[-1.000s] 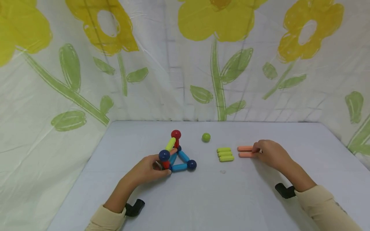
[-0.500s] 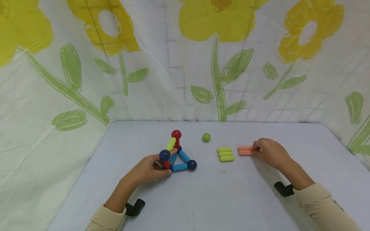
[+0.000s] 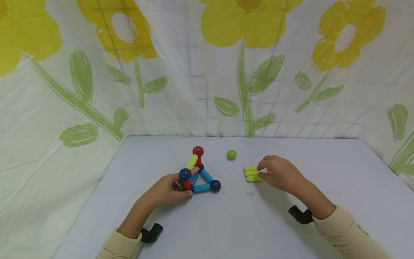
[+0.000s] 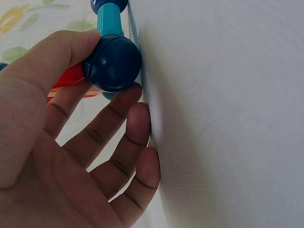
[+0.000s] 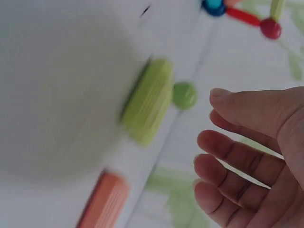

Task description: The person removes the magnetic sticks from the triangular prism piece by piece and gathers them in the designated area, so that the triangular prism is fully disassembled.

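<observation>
My left hand (image 3: 163,190) grips the near-left corner of a frame of toy sticks and balls, with thumb and fingers about a dark blue ball (image 4: 114,64). The frame has a triangle of blue sticks (image 3: 202,187), red uprights (image 3: 187,185), a red ball (image 3: 198,151) and a yellow-green stick (image 3: 192,162) across the top. Over the right end of several yellow-green sticks (image 3: 251,173) hovers my right hand (image 3: 279,174). In the right wrist view its fingers are parted and hold nothing. An orange stick (image 5: 104,202) lies nearby; the head view hides it behind that hand.
A loose green ball (image 3: 231,155) sits behind the yellow-green sticks. A small clear ring-like mark (image 3: 249,193) shows on the white table (image 3: 220,226). Behind the table's far edge hangs a flower-printed cloth (image 3: 174,108).
My right hand has pushed the two orange sticks together, let go of them and moved left to the yellow-green sticks. My left hand has stayed on the frame.
</observation>
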`<state>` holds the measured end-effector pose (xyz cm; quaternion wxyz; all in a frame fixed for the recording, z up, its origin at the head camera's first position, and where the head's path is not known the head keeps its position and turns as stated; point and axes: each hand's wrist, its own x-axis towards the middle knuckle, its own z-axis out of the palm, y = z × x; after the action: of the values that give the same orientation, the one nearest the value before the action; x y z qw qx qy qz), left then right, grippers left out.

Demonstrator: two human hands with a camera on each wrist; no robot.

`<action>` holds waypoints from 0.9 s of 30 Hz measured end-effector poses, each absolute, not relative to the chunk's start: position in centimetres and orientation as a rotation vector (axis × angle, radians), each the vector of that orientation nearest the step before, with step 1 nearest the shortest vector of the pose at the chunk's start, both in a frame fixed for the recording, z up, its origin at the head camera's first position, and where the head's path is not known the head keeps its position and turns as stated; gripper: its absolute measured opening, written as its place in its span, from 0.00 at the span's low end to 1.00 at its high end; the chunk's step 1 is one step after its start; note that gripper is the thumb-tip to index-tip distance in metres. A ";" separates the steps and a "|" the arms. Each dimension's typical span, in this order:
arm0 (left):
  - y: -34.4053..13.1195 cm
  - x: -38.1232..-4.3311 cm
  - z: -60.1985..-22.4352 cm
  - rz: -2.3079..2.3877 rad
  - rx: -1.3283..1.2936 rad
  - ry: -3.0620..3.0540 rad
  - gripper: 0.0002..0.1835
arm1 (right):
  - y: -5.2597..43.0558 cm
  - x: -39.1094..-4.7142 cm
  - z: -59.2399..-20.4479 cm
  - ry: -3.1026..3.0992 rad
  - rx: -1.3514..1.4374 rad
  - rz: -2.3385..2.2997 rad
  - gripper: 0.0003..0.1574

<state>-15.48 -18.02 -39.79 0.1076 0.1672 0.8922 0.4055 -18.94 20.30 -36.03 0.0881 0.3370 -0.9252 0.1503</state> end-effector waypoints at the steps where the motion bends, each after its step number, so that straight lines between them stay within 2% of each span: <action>1: -18.0 -15.5 -39.8 1.193 0.493 2.627 0.13 | 19.5 -18.8 -36.0 -2.736 1.045 0.448 0.08; 6: -18.1 -15.5 -39.7 1.189 0.477 2.634 0.13 | 15.3 -18.3 -36.1 -2.744 1.220 0.420 0.10; 13: -18.1 -15.5 -39.9 1.208 0.471 2.621 0.15 | 10.5 -17.6 -37.1 -2.786 1.437 0.284 0.20; 27: -17.9 -15.7 -40.3 1.220 0.479 2.619 0.14 | 8.7 -19.0 -38.3 -2.946 1.379 0.474 0.20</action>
<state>-15.74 -17.94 -40.29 0.1063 0.1625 0.8892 0.4143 -18.97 8.70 -38.26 -0.0728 0.4182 -0.8939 0.1439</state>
